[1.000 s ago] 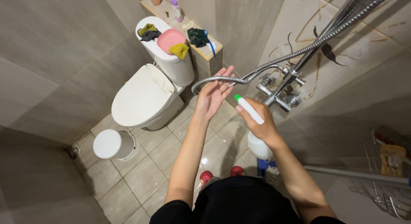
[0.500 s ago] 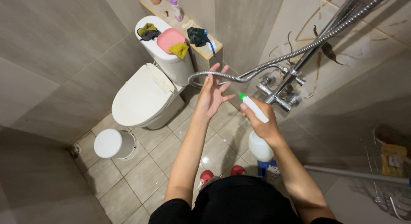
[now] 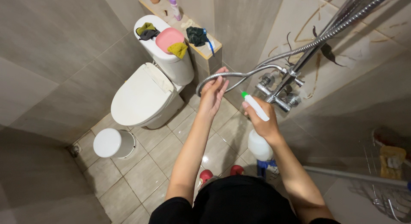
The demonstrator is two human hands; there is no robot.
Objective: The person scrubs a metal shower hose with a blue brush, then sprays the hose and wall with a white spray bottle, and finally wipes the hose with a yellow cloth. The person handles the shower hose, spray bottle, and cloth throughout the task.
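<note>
Shower hose [image 3: 239, 74], the metal ribbed kind, loops out from the wall fittings, and the left hand [image 3: 212, 95] is up against the low end of that loop, fingers bunched close and curling onto it. Looks like contact, though I can't tell if it's a real grip or just fingertips hooked on. Right hand [image 3: 263, 121] is wrapped tight around the neck of a white spray bottle [image 3: 258, 138] with a green nozzle tip, pointed roughly toward the hose and the chrome taps [image 3: 278, 93].

How far along? Hard to say, honestly. The hose and taps don't show any obvious foam or wet streaks from this angle, so my guess is the spraying is barely started or just about to happen. The wall behind has brownish streaks that look untouched.

Other stuff around: white toilet [image 3: 143, 95] with the lid down, a pink dish and cloths on its tank, a small white bin [image 3: 113, 143] on the floor, a ledge [image 3: 201, 48] with a bottle and rags, a wire rack [image 3: 387, 181] at lower right. The hose loop hangs right between the hands and the taps, so it's kind of in the way.
</note>
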